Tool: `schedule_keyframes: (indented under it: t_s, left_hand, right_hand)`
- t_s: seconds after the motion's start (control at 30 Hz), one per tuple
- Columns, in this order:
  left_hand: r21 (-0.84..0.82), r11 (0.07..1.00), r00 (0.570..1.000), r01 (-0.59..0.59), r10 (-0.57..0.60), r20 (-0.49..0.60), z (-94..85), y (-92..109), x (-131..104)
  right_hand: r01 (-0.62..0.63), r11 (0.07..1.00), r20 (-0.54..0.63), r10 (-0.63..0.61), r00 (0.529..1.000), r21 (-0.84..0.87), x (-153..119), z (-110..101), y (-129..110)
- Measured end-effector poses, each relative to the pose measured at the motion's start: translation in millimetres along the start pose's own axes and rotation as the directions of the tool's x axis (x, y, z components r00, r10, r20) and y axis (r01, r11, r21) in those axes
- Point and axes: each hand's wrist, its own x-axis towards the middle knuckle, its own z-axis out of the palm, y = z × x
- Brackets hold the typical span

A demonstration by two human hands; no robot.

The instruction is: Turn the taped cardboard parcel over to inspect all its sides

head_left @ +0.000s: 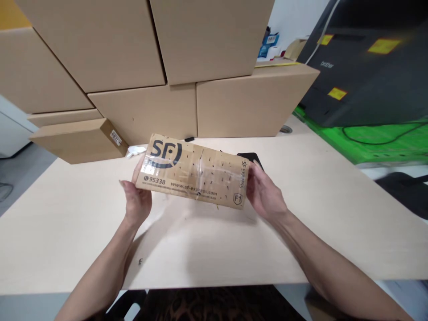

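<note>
Between my two hands is a brown cardboard box (197, 174) with dark SF EXPRESS printing, held above the light wooden table and tilted down to the right. Shiny clear tape crosses its printed face, which carries many small dark marks. My left hand (137, 200) grips the box's left end, its thumb sticking out at the side and the other fingers partly behind the cardboard. At the right end, my right hand (265, 189) is closed against the side, with most fingers hidden. A black flat object (253, 158) lies on the table behind the right end, partly covered.
Large plain cardboard boxes (234, 109) are stacked along the table's (317, 223) back. A flatter labelled box (76, 140) leans at the left, near a crumpled white scrap (136, 150). On the right stands a dark Brother machine (361, 84) over a green surface (377, 142).
</note>
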Motion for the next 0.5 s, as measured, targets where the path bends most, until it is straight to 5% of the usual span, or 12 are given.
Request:
schedule_keyframes:
  t_s: [0.23, 0.37, 0.5]
  left_hand:
    - [0.099, 0.990, 0.982, -0.103, 0.085, 0.167, 2.4, 17, -16]
    - [0.168, 0.909, 0.904, -0.382, 0.329, 0.275, -1.7, 11, -19]
    - [0.163, 0.893, 0.833, -0.419, 0.308, 0.460, -6.9, -5, -14]
  right_hand:
    - [-0.188, 0.976, -0.044, 0.194, 0.980, 0.106, -1, 2, 8]
    - [-0.091, 0.985, -0.033, 0.097, 0.995, 0.145, 3, 2, 4]
    - [-0.113, 0.975, -0.149, 0.143, 0.978, 0.194, 8, -3, 3]
